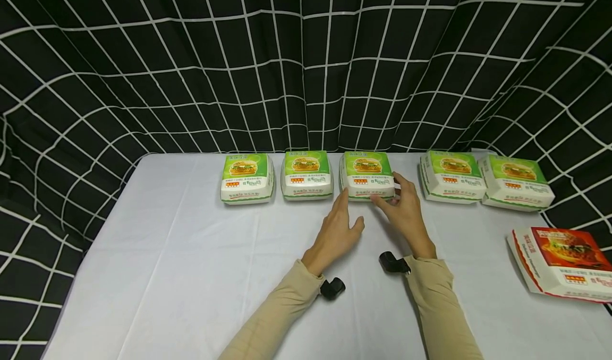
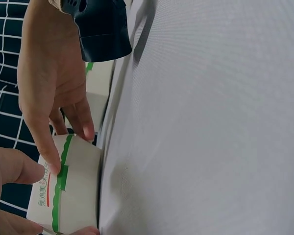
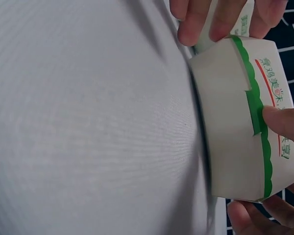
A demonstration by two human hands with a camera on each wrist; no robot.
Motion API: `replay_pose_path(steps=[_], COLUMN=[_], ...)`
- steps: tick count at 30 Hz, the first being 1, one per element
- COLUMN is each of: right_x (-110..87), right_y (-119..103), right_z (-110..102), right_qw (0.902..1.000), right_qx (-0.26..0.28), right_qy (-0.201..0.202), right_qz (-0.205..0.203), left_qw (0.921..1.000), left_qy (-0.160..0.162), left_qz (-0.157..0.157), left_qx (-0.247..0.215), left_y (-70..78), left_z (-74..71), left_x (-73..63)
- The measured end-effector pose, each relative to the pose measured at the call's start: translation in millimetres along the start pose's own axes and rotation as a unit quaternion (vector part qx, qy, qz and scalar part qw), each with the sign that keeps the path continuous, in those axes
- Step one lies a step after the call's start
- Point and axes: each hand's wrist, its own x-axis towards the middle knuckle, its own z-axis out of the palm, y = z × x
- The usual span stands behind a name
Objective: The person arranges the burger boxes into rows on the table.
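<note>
A green-and-white burger box (image 1: 367, 175) stands third from the left in a row at the back of the table. My right hand (image 1: 404, 211) grips its right front corner, the thumb on the front flap and the other fingers along the right side. My left hand (image 1: 337, 232) reaches to its left front corner with straight fingers, the thumb apart from the box in the head view. From the left wrist, the box's front (image 2: 81, 181) shows between both hands. In the right wrist view, the left fingertips (image 3: 191, 32) are right at the box's (image 3: 230, 117) left end.
Left of this box stand two like it, a burger box (image 1: 306, 175) and a farther one (image 1: 247, 178). To the right, two more boxes (image 1: 452, 177) (image 1: 516, 183) stand side by side. A red burger box (image 1: 564, 264) lies at the right edge. Behind the white table (image 1: 191, 275) hangs a black gridded cloth (image 1: 268, 73).
</note>
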Motion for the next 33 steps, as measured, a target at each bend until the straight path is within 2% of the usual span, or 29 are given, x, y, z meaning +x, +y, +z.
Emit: replay_pose_path(steps=[11,21,33], right_x=[-1.7,-5.8,-7.6], right_y=[2.7,-1.5,-1.3], right_z=[-4.4,-20.0,-35.2], right_qw=[0.9999,0.9996,0.9997], right_qx=[0.010,0.006,-0.002], right_qy=[-0.010,-0.029,-0.023], right_qz=[0.000,-0.002,-0.010], left_qw=[1.0000,0.9992,0.9971], left_qy=[0.004,0.036,0.066], left_qz=[-0.003,0.014,0.039], left_qx=[-0.005,0.011,0.005], left_y=[-0.3,6.7,16.4], left_z=[-1.8,-9.2,-17.8], left_x=[-0.8,-1.7,-4.1])
